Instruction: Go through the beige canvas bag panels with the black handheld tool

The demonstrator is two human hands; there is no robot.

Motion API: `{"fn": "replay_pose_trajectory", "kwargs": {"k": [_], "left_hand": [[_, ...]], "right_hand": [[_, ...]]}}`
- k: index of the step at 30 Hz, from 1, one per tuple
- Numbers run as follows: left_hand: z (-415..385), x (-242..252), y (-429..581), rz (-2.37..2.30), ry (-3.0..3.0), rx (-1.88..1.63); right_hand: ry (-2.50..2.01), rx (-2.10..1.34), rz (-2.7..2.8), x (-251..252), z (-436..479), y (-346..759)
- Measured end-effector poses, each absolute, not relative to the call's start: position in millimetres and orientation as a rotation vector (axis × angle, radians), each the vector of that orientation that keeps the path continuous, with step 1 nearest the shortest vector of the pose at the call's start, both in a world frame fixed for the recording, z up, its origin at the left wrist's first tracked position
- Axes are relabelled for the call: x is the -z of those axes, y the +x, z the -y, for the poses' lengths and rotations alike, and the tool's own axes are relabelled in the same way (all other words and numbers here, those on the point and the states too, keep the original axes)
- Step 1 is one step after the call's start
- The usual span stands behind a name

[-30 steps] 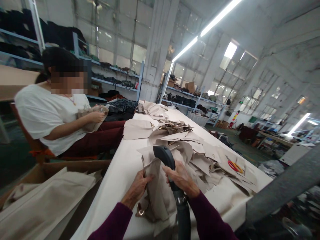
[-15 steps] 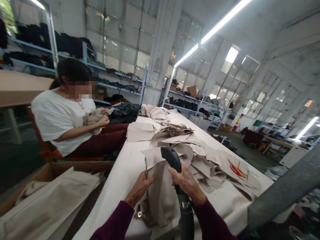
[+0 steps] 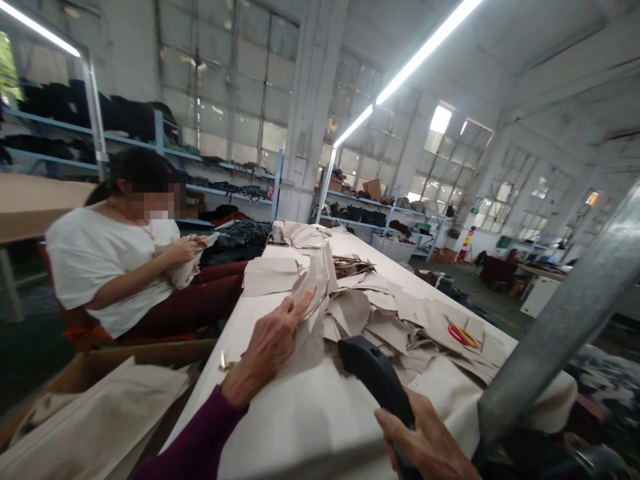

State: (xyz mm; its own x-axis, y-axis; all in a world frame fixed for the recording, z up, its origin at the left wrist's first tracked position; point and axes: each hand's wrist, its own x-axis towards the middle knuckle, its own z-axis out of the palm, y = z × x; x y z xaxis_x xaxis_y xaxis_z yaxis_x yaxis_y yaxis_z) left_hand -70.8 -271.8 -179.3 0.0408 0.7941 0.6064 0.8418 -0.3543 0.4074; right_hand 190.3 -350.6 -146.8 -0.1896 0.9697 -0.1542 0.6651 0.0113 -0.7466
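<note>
My left hand (image 3: 267,347) reaches forward over the table, its fingers closed on a beige fabric piece (image 3: 307,347) with a metal zipper along it. The far end of this piece lies over other pieces. At the lower right, my right hand (image 3: 425,433) is wrapped round a black curved handle (image 3: 373,370) that looks like a vacuum hose nozzle. Its blunt tip hangs over the bare tabletop, apart from the fabric. A small shiny gold-coloured metal part (image 3: 225,361) shows beside my left wrist.
Beige cut pieces (image 3: 395,327) lie heaped on the white table (image 3: 290,427). Scissors with red and yellow handles (image 3: 464,335) rest on them. A grey metal post (image 3: 560,313) slants at right. A co-worker (image 3: 115,260) sits at left, behind a box (image 3: 200,348) of beige fabric.
My left hand has moved forward with the fabric piece, away from the black handle. My right hand has drawn the handle back and to the right. The view has turned slightly.
</note>
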Motion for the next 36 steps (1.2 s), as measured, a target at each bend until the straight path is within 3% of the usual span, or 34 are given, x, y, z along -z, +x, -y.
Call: {"fn": "replay_pose_trajectory", "kwargs": {"k": [4, 10, 14, 24, 29, 36], "left_hand": [[291, 183, -41, 1.658, -2.107, 0.719], [297, 293, -7, 1.736, -2.356, 0.380], [296, 322, -5, 1.764, -2.403, 0.376], [293, 322, -9, 1.768, -2.430, 0.437], [292, 323, -12, 1.787, -2.440, 0.433], [291, 328, -11, 1.804, -2.443, 0.479]], "right_hand": [[-1.725, -0.986, 1.833, 159, 370, 219], [-1.718, -1.097, 1.865, 181, 396, 240], [-1.828, -1.075, 1.820, 181, 399, 232], [-1.780, -1.077, 1.932, 220, 341, 201], [-1.802, -0.986, 1.945, 217, 323, 191], [-1.788, -1.179, 1.957, 218, 344, 193]]}}
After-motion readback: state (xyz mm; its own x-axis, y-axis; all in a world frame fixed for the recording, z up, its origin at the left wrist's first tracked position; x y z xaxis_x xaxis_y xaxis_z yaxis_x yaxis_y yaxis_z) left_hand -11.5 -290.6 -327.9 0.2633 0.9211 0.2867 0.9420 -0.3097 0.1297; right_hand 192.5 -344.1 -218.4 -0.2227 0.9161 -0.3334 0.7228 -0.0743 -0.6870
